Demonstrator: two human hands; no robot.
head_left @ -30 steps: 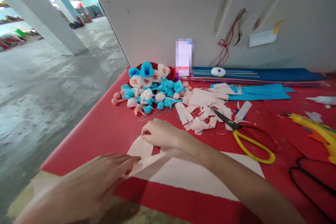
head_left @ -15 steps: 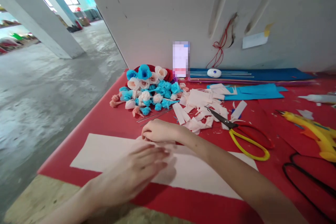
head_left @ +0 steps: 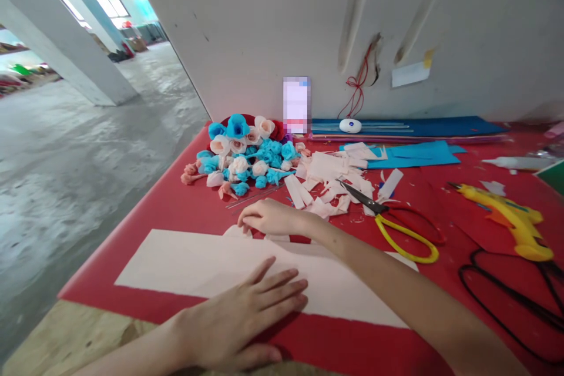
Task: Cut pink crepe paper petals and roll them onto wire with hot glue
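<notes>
A long strip of pale pink paper (head_left: 176,258) lies across the red table. My left hand (head_left: 251,308) rests over its near edge with the fingers spread flat. Beyond the far edge, my right hand (head_left: 271,217) has its fingers curled down onto a small rounded pale paper piece (head_left: 235,231). More pale pieces (head_left: 277,238) lie along that edge, partly hidden under my right wrist. To the right of my right forearm are scissors (head_left: 383,214) with yellow and red handles, their blades resting among paper scraps (head_left: 326,167).
Blue and pale paper flowers (head_left: 253,153) are heaped at the back left, near a phone (head_left: 296,104) leaning on the wall. A yellow glue gun (head_left: 506,214) with a black cord (head_left: 480,288) lies at right. Blue paper (head_left: 414,155) lies behind the scraps. The table ends at left.
My left hand has moved slightly down and right, away from the right hand, and its fingers have spread over the strip. My right hand stays at the far edge. The view has shifted slightly.
</notes>
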